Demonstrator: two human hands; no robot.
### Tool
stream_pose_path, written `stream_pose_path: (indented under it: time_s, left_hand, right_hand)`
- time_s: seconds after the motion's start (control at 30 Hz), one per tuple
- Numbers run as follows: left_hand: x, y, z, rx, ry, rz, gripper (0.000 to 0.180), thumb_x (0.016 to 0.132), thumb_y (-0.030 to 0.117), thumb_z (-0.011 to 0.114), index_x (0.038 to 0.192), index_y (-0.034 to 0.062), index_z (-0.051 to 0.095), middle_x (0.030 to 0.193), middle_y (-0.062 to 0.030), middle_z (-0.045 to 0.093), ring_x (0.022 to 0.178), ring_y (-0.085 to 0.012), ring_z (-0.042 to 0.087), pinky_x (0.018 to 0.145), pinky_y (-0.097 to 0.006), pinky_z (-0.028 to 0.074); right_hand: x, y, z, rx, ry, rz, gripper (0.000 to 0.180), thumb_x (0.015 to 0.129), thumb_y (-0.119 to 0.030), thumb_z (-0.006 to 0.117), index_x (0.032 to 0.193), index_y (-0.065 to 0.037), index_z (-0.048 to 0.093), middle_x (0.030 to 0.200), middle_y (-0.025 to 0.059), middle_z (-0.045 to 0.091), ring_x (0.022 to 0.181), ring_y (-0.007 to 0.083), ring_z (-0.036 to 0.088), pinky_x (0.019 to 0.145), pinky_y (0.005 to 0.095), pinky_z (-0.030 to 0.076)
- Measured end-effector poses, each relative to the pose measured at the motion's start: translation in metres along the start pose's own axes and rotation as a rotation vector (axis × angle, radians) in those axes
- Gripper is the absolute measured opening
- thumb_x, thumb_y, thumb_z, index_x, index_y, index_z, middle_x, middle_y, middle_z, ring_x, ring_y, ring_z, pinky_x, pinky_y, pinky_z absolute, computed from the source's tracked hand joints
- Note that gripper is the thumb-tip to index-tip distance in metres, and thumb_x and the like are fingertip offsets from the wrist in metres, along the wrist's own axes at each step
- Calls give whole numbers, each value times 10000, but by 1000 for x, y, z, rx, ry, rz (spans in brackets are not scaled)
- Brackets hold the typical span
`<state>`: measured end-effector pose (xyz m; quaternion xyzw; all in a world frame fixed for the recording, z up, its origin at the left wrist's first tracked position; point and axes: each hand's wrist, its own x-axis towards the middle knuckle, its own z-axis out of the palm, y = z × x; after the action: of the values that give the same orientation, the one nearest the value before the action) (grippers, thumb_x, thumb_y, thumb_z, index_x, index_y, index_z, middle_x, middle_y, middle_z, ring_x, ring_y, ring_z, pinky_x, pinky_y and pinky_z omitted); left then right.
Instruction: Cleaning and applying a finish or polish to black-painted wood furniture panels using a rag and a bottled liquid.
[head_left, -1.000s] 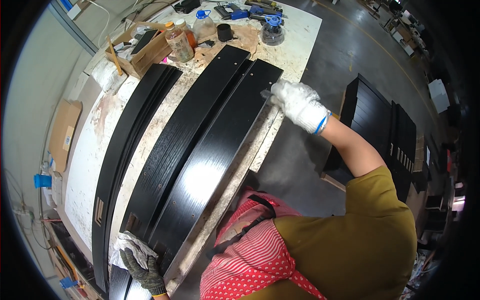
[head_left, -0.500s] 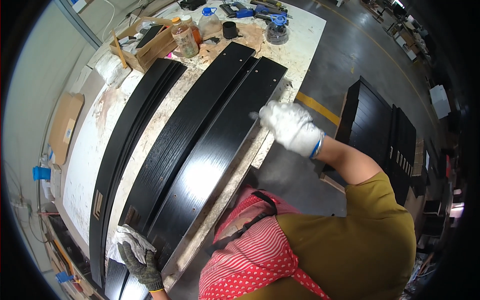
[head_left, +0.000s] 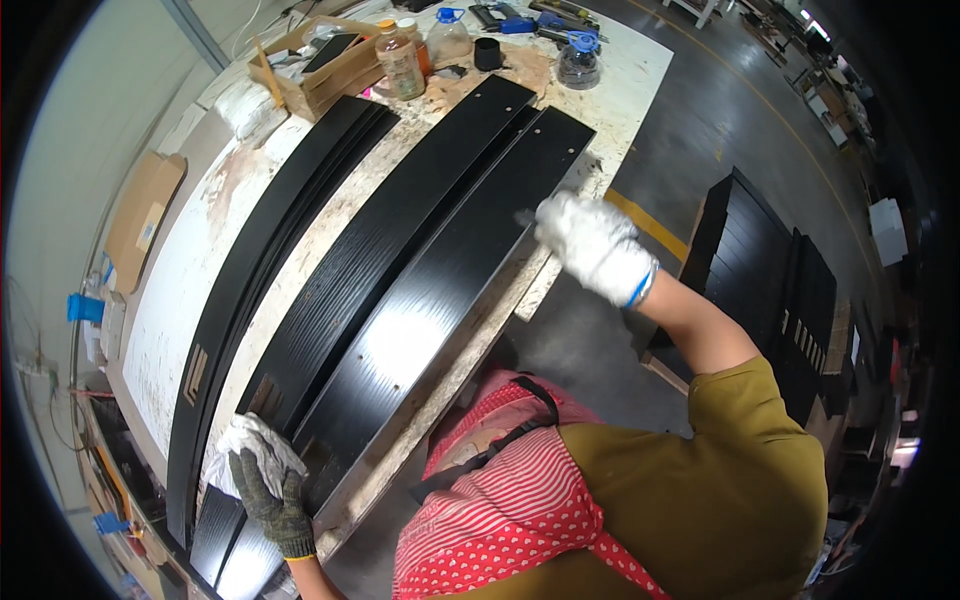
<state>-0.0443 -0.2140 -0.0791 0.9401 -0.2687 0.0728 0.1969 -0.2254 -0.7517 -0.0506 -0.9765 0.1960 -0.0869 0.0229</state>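
Note:
Long black wood-grained boards lie side by side on the worktable, slanting from lower left to upper right. My left hand (head_left: 270,505), in a dark green knitted glove, presses a crumpled white cloth (head_left: 262,452) onto the near-left ends of two boards. A white glove covers my right hand (head_left: 592,245), closed at the right edge of the nearest black board (head_left: 470,235). A small grey blurred tip sticks out from its fingers; what it belongs to is hidden. Small pale spots, perhaps holes, dot the boards' ends.
Behind the boards on the worktable (head_left: 185,310) stand a cardboard box (head_left: 325,88), a bottle (head_left: 400,62), a blue-capped jar (head_left: 579,65) and blue power tools (head_left: 517,25). Another stack of narrow black boards (head_left: 262,235) lies farther left. More black panels (head_left: 745,235) stand at the right.
The whole view has shifted a little. My left hand and the cloth sit slightly higher along the boards. My right hand stays closed at the board's right edge.

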Motion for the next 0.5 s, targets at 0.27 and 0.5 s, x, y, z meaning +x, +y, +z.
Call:
stream_pose_path:
  time_s: [0.27,0.5]
  left_hand:
    - [-12,-42,-35,-290,331,-52,650,806,162,760,1395,12,526,1386,-154,565,1303,-316,512,1113,-409,378]
    - [-116,-277,-206,-361,400,-450,699,942,316,654,1513,18,383,1461,-116,496,1229,-185,541,920,-275,485]
  right_hand:
    - [33,-19,13,98,284,-4,137,924,-178,588,956,-50,623,931,179,644,914,380,630,797,489,508]
    - [-30,-238,19,48,-64,-408,123,865,-166,563,929,-83,628,776,143,609,723,342,653,631,455,531]
